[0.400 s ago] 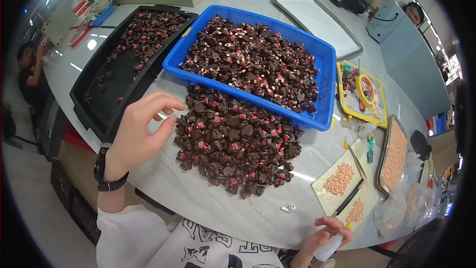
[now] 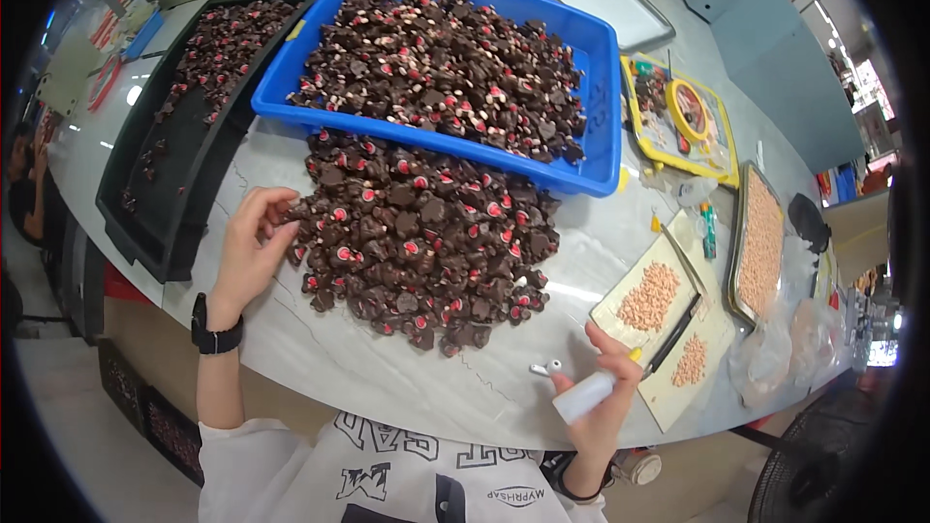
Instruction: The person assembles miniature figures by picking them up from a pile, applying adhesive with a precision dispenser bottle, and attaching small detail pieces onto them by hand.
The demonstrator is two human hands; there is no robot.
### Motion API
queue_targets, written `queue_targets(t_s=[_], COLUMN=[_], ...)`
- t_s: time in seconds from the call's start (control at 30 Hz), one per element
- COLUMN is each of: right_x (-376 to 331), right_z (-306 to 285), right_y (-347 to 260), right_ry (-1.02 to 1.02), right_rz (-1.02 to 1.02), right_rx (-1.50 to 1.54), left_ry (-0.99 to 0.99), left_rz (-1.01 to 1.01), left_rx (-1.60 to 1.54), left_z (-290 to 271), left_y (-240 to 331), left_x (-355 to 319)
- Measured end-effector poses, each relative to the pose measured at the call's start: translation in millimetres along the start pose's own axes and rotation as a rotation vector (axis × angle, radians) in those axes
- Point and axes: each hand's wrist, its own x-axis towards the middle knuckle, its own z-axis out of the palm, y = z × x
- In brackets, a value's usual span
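A heap of small dark brown moulded pieces (image 2: 417, 242), many with red-and-white spots, lies on the grey marbled table. My left hand (image 2: 250, 250) is at the heap's left edge, its thumb and fingers pinched on one dark brown piece (image 2: 303, 210). In my right hand (image 2: 612, 397) is a small white squeeze bottle (image 2: 583, 400) with a yellow tip, held over the table's near side. Right of it lie pale boards (image 2: 620, 307) with small peach-coloured bits (image 2: 651, 296) and black-handled tweezers (image 2: 675, 334). A white earbud (image 2: 546, 368) rests between heap and bottle.
Behind the heap stands a blue tub (image 2: 436, 140) full of similar pieces. A black tray (image 2: 184, 169) holds more at left. To the right are a yellow-rimmed tray (image 2: 722, 177), a tray of peach bits (image 2: 760, 242), a green tube (image 2: 708, 232) and plastic bags (image 2: 765, 358).
My left hand has lowered to the heap's edge and its fingers have closed on a piece. My right hand has raised the bottle up and leftward. The view has shifted.
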Motion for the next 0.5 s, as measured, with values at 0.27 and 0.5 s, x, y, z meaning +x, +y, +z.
queue_targets(t_s=[0.27,0.5], right_x=[3,2], right_z=[-9,-4], right_y=[0,-1], right_ry=[-0.132,-0.05], right_rz=[-0.012,0.033], right_rx=[-0.129,-0.075], left_ry=[0.023,-0.659], left_rz=[0.042,0.387], left_rx=[-0.359,-0.374], left_z=[4,85], left_y=[69,126], left_x=[-19,-45])
